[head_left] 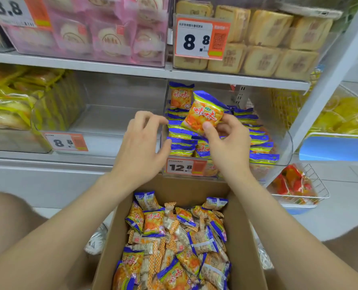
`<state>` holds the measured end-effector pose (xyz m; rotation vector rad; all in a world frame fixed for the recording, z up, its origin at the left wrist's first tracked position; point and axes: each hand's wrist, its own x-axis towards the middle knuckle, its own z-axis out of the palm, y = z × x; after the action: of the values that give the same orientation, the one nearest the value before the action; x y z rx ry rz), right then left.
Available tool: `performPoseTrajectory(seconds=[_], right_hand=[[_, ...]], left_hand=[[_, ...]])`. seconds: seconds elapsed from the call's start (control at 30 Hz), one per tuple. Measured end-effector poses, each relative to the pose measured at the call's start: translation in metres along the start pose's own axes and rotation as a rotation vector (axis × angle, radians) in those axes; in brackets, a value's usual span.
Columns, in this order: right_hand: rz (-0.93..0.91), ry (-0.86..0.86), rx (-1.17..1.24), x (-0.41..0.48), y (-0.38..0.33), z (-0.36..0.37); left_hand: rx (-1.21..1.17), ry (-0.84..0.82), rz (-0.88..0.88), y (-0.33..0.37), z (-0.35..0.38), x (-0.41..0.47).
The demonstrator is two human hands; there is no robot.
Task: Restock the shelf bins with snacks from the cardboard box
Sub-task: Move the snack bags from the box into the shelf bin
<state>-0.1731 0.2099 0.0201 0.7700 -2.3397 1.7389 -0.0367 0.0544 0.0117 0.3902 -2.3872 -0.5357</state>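
Right hand [226,143] pinches one orange-and-blue snack packet [203,116] by its lower corner, thumb on the printed face and fingers behind it. The packet is tilted, in the air over the front-middle of the clear plastic shelf bin [282,147], and is not resting on anything.

Left hand [141,143] is at the bin's left front edge with fingers loosely curled and nothing in them. The thumb is right by the nearest blue packet edge; can't tell if it touches.

Inside the bin, rows of matching packets [182,147] stand on edge down the left and right sides. One packet stands upright at the back left. Bare bin floor shows behind the rows at back right, under the grey metal shelf edge [215,77] overhead. The gap between that edge and the packet tops is wider than the held packet.

An orange-and-white price tag marked 12.8 [185,167] is clipped on the bin front. The open brown cardboard box [249,248] sits directly below, its far wall just beneath the tag, with loose packets heaped inside.

A neighbouring clear bin [111,114] sits left of the target. A white upright post [320,97] bounds the right side, with a white wire basket [312,191] of red packets beyond it.
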Motion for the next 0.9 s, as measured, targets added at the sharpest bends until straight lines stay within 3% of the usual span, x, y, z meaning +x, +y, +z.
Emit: performPoseTrajectory(seconds=[0.17, 0.27, 0.47, 0.63, 0.77, 0.9], right_hand=[[-0.031, -0.034, -0.288, 0.070, 0.021, 0.036], [0.010, -0.082, -0.391, 0.104, 0.025, 0.059], [-0.097, -0.316, -0.636, 0.133, 0.037, 0.093], [-0.024, -0.227, -0.483, 0.135, 0.042, 0.095], [-0.170, -0.267, -0.698, 0.126, 0.043, 0.098], [-0.186, -0.115, -0.836, 0.104, 0.022, 0.078]], left_hand=[[0.078, -0.258, -0.129, -0.016, 0.013, 0.019], [0.163, -0.364, -0.109, -0.019, 0.019, 0.025], [0.152, -0.361, -0.091, -0.022, 0.019, 0.033], [0.190, -0.303, -0.066, -0.020, 0.021, 0.028], [0.347, -0.208, -0.054, -0.012, 0.020, 0.021], [0.275, -0.102, -0.080, -0.007, 0.015, 0.008]])
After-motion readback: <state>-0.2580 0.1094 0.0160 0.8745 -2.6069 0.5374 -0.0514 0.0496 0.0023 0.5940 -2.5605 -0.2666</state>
